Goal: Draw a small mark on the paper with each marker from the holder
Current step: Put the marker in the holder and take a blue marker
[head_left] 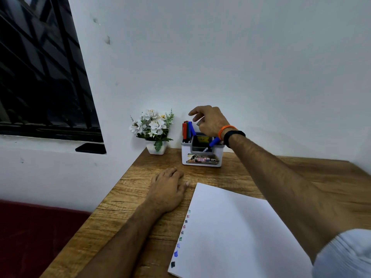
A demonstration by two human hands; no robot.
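From the head camera: my right hand (208, 122) hovers above the white marker holder (201, 155) at the back of the wooden counter (140, 189), fingers loosely spread and curved downward, holding nothing, a fingertip just over the markers. An orange band (225, 131) and a black band (233, 137) circle that wrist. In the holder's left compartment a red marker (184, 130), a green marker (187, 130) and a blue marker (191, 129) stand upright together, just left of my fingers; another blue marker (212, 143) leans tilted in the right compartment, below my wrist. My left hand (167, 189) rests flat, palm down, on the counter, fingers relaxed and close together, gripping nothing, between the holder and the near edge. The white paper (236, 233) lies just right of that hand, apart from it, with a column of small coloured marks (180, 237) along its left edge. A small white pot of white artificial flowers (152, 127) stands just left of the holder, against the wall. A dark barred window (40, 67) fills the upper left.
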